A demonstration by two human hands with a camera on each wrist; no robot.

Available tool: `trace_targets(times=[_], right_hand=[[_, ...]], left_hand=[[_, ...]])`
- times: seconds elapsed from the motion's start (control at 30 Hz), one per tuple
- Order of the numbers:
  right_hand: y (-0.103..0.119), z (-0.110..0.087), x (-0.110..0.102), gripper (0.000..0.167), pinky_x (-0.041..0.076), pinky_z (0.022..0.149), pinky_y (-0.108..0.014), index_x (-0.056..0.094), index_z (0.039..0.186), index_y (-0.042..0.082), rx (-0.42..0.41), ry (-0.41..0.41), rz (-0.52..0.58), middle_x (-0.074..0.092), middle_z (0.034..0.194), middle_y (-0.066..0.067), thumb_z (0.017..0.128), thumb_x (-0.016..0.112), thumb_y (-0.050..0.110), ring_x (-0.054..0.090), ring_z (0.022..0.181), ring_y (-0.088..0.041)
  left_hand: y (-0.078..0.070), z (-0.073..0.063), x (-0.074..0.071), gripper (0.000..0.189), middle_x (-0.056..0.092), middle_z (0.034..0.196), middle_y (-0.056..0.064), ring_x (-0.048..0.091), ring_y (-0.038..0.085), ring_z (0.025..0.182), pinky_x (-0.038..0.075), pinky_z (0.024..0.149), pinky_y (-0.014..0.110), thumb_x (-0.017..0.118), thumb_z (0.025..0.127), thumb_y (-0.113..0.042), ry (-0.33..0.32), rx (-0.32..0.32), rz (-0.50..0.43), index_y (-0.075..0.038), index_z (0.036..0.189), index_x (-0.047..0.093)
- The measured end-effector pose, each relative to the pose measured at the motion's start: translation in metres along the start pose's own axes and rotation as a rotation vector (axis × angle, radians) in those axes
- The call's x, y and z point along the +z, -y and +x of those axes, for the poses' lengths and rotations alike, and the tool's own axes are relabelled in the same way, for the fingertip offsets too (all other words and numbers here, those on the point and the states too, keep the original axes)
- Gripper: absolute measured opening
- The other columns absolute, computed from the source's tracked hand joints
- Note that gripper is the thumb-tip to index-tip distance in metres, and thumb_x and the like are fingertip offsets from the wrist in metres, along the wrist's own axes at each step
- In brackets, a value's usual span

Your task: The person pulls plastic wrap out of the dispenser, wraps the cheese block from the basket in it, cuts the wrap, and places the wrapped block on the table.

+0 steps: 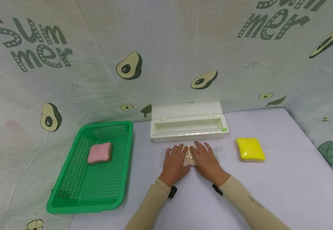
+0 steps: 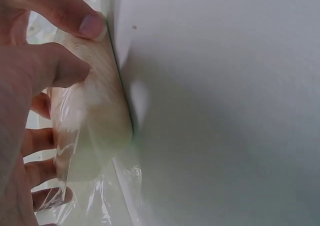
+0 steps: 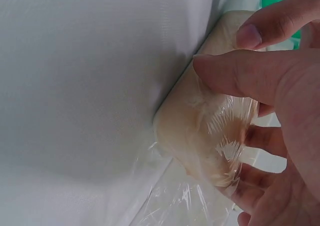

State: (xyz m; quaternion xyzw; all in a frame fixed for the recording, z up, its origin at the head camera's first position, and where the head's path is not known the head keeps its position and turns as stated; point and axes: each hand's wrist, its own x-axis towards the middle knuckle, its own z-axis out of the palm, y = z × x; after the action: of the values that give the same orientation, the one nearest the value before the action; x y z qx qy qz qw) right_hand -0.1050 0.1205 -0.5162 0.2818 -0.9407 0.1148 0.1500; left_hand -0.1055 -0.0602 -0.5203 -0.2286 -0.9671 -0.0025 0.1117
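Observation:
A beige, rounded block, shaped like a slice of toast, lies on the table in front of the white box, with clear cling film around it. My left hand grips its left side, thumb on the near face and fingers on the far side. On the right side my right hand holds it the same way. Wrinkled film covers the block's face and trails off past its end in the left wrist view. Film also sticks out beyond the block in the right wrist view.
Behind the hands stands a white cling film dispenser, lid raised, with a green slider at its right. A green basket holding a pink-topped block is at left. A yellow-topped block lies at right.

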Motion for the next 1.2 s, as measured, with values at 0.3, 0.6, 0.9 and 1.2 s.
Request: trace_targets(times=[0.3,0.6,0.9,1.2], right_hand=[[-0.003,0.003,0.003,0.071,0.038,0.113,-0.060,0.061,0.134,-0.006,-0.014,0.018,-0.038,0.061,0.130,-0.020,0.071,0.092,0.004,0.057,0.128,-0.040],[-0.005,0.002,0.003,0.071,0.037,0.111,-0.062,0.062,0.136,-0.005,0.000,0.041,-0.003,0.066,0.132,-0.020,0.072,0.091,0.004,0.056,0.132,-0.042],[-0.006,-0.001,0.003,0.073,0.039,0.110,-0.062,0.059,0.142,-0.006,0.006,0.006,0.012,0.064,0.137,-0.021,0.076,0.090,0.005,0.056,0.134,-0.042],[-0.008,-0.010,-0.004,0.079,0.035,0.112,-0.061,0.053,0.148,-0.006,0.024,0.017,0.040,0.056,0.151,-0.022,0.080,0.090,0.011,0.051,0.141,-0.042]], left_hand=[[0.002,0.002,0.003,0.071,0.059,0.147,0.005,0.052,0.024,0.131,0.042,0.105,0.045,0.081,0.088,-0.050,0.000,0.004,-0.007,-0.016,0.147,0.061],[0.002,0.005,0.007,0.069,0.058,0.149,0.004,0.051,0.024,0.132,0.040,0.107,0.046,0.077,0.090,-0.051,0.044,-0.012,-0.009,-0.017,0.148,0.060],[0.005,0.004,0.008,0.074,0.056,0.152,0.005,0.050,0.024,0.134,0.039,0.106,0.047,0.078,0.090,-0.050,0.027,-0.018,-0.041,-0.017,0.152,0.056],[0.011,-0.004,0.004,0.084,0.045,0.165,0.006,0.040,0.028,0.149,0.035,0.112,0.052,0.078,0.092,-0.053,0.006,-0.013,-0.122,-0.018,0.161,0.044]])
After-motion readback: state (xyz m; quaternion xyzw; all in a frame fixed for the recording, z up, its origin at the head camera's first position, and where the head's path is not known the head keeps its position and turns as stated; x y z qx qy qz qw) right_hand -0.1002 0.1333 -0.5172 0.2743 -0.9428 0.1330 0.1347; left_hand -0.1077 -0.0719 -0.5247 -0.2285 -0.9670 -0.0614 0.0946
